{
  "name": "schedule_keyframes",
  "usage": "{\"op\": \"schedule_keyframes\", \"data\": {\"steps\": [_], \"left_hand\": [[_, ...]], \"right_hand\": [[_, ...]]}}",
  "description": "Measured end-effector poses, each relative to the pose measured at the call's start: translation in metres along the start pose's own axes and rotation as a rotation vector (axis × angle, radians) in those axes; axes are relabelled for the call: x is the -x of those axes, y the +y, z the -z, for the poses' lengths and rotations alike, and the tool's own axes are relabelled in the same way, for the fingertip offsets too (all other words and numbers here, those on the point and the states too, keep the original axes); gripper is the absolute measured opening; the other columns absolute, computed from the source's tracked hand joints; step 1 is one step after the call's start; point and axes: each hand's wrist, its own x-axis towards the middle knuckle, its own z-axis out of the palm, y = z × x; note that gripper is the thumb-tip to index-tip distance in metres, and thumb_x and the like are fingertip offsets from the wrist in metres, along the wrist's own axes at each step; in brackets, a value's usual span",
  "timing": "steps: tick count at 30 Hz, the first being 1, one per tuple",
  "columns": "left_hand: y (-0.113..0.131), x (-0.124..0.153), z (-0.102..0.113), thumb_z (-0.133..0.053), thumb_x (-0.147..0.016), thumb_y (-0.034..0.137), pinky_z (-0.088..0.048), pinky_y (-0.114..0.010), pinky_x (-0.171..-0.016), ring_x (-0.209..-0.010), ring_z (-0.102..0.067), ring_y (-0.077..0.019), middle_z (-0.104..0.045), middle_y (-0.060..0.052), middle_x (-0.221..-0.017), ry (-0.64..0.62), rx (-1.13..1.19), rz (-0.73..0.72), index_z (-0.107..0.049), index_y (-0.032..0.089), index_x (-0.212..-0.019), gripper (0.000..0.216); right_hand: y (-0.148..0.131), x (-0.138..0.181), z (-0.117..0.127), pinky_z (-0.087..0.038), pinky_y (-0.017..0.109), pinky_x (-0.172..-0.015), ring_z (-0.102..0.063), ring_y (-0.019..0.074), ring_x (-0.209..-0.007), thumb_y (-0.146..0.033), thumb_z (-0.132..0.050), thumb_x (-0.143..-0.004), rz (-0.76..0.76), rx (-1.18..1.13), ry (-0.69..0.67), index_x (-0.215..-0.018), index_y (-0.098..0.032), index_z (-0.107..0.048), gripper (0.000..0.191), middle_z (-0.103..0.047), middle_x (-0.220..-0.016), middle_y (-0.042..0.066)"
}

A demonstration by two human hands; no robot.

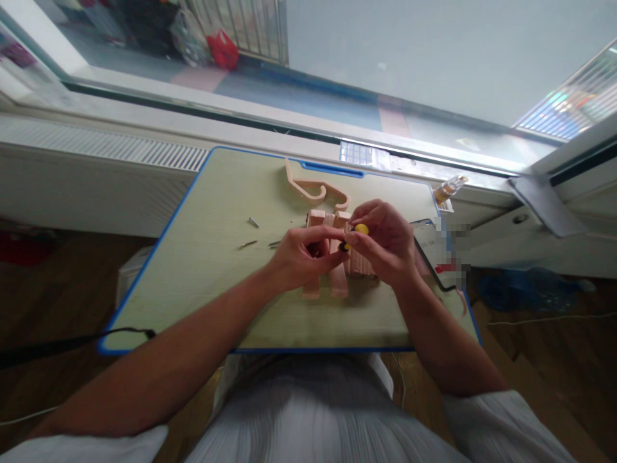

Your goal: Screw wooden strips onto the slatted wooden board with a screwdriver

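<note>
Over the middle of the small table, my right hand is closed on a short yellow-and-black screwdriver, with its rounded yellow end showing between thumb and fingers. My left hand pinches its darker end from the other side. Its shaft and tip cannot be made out. Directly beneath both hands lies a small assembly of light wooden pieces, partly hidden by the fingers. Two curved wooden pieces rest just beyond it. To the left are a few small metal screws.
A blue-edged table stands against a window sill and radiator. A phone or tablet lies at its right side, partly blurred out. Near the back right corner is a small clear bottle. A black strap crosses the front left corner.
</note>
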Motion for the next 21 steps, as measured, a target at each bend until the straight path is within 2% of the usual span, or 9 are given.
{"op": "schedule_keyframes", "data": {"steps": [3, 5, 8, 10, 15, 21], "left_hand": [[-0.001, 0.0, 0.0, -0.089, -0.089, 0.04, -0.029, -0.02, -0.049, -0.054, -0.038, -0.0063, -0.05, 0.006, -0.061, 0.005, -0.003, 0.011, -0.087, 0.017, -0.112, 0.033], [0.0, 0.0, 0.001, -0.089, -0.09, 0.039, -0.029, -0.021, -0.05, -0.054, -0.038, -0.0065, -0.05, 0.006, -0.061, -0.002, -0.006, 0.025, -0.088, 0.017, -0.114, 0.033], [0.001, 0.0, 0.003, -0.088, -0.091, 0.038, -0.028, -0.021, -0.05, -0.054, -0.037, -0.0066, -0.05, 0.005, -0.061, -0.018, -0.018, 0.052, -0.088, 0.017, -0.119, 0.036], [0.001, 0.0, 0.004, -0.088, -0.091, 0.04, -0.028, -0.022, -0.05, -0.055, -0.038, -0.0068, -0.051, 0.005, -0.062, -0.022, -0.027, 0.059, -0.088, 0.017, -0.122, 0.039], [-0.001, 0.0, 0.002, -0.088, -0.09, 0.041, -0.03, -0.021, -0.05, -0.054, -0.041, -0.007, -0.052, 0.006, -0.061, -0.005, -0.033, 0.049, -0.086, 0.015, -0.118, 0.038], [0.003, 0.001, 0.001, -0.088, -0.089, 0.043, -0.029, -0.021, -0.049, -0.053, -0.04, -0.0071, -0.05, 0.006, -0.06, -0.002, -0.043, 0.055, -0.083, 0.014, -0.111, 0.036]], "right_hand": [[-0.001, 0.0, -0.001, -0.05, 0.028, -0.063, -0.061, 0.0133, -0.079, -0.032, -0.095, -0.086, -0.021, -0.007, 0.02, -0.091, -0.026, -0.07, 0.026, -0.068, -0.102, 0.001], [-0.004, -0.001, 0.001, -0.05, 0.028, -0.061, -0.06, 0.0121, -0.076, -0.034, -0.096, -0.085, -0.047, -0.01, 0.008, -0.095, -0.026, -0.076, 0.024, -0.068, -0.105, 0.001], [-0.01, -0.004, 0.006, -0.05, 0.028, -0.059, -0.061, 0.0111, -0.074, -0.038, -0.09, -0.091, -0.096, -0.02, -0.057, -0.112, -0.027, -0.085, 0.024, -0.069, -0.112, 0.004], [-0.014, -0.005, 0.01, -0.051, 0.028, -0.059, -0.064, 0.0123, -0.076, -0.04, -0.086, -0.095, -0.11, 0.008, -0.09, -0.115, -0.028, -0.088, 0.024, -0.07, -0.115, 0.006], [-0.014, -0.005, 0.015, -0.051, 0.028, -0.06, -0.064, 0.012, -0.077, -0.035, -0.086, -0.096, -0.069, 0.074, -0.106, -0.116, -0.028, -0.089, 0.021, -0.071, -0.114, 0.006], [-0.009, -0.004, 0.011, -0.055, 0.033, -0.069, -0.065, 0.0164, -0.084, -0.037, -0.089, -0.092, -0.014, 0.084, -0.08, -0.106, -0.027, -0.084, 0.018, -0.068, -0.107, 0.005]]}}
